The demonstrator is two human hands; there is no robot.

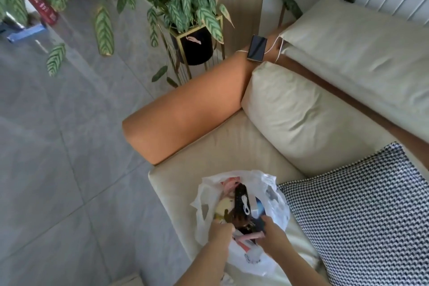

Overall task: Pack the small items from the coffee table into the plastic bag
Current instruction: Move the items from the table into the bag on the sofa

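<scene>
Both hands, left (221, 230) and right (270, 231), grip dark items inside the bag (276, 195) at 6 o'clock; thin, limp, slippery film, best held by its handles.

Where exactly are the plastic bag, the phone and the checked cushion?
plastic bag (277, 210): head view, its right wall.
phone (257, 48): head view, middle of its dark screen, on the armrest.
checked cushion (362, 211): head view, middle of its face.

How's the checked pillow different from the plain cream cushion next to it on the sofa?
The checked pillow has a black-and-white woven pattern; the cream cushion is one plain colour. The checked pillow's surface looks flat and taut, the cream cushion's is creased and dented. Both lie on the sofa seat, at its back.
</scene>
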